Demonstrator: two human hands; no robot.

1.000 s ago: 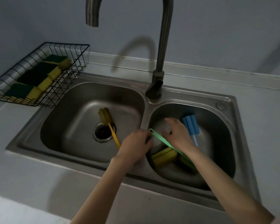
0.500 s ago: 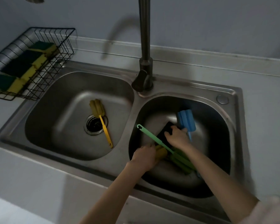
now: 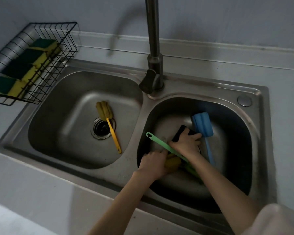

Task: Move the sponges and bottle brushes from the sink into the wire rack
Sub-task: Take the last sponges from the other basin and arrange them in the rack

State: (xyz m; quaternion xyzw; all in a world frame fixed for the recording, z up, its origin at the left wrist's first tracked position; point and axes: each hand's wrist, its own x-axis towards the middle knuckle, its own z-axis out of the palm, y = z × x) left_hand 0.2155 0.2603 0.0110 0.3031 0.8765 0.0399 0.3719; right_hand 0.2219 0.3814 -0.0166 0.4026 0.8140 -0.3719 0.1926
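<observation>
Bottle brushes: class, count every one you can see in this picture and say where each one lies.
3. The yellow brush lies across the drain in the left basin; the blue brush and the green brush lie in the right basin, the green partly under the hands. More may be hidden.

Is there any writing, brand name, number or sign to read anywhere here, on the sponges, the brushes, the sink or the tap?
None can be read.
Sponges in the wire rack: plain green and yellow, no print visible.
Yellow brush, green brush, blue brush: no marks visible.
Sink and tap: bare metal, no logo visible.
The picture is dim, so fine embossing would not show.
</observation>
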